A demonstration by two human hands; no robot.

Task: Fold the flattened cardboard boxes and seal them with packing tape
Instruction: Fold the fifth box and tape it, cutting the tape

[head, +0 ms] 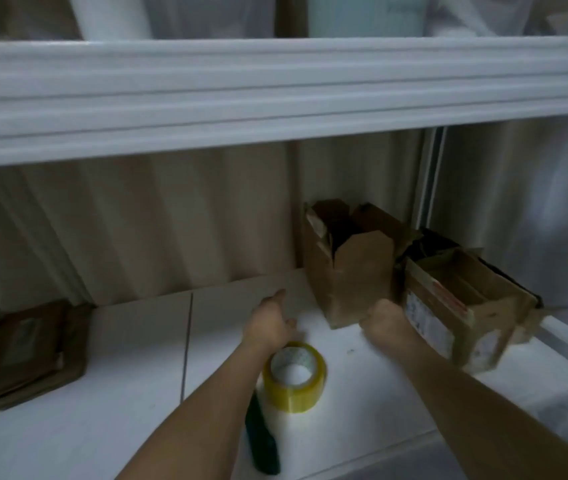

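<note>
A folded brown box [351, 268] stands upright on the white surface [130, 341] with its top flaps open. Right of it lies a longer labelled cardboard box [448, 306], tilted, open side up. My right hand [384, 322] grips that labelled box at its near left end, fingers curled, right beside the base of the upright box. Left of the upright box, my left hand [272, 322] hovers over the surface with fingers loosely extended and nothing in it. A roll of yellowish packing tape [294, 375] lies just behind my left wrist.
A green-handled tool [261, 441] lies under my left forearm beside the tape. A stack of flattened cardboard [16, 355] sits at the far left. A white shelf beam [275, 95] runs overhead, and a curtain [154, 223] hangs at the back.
</note>
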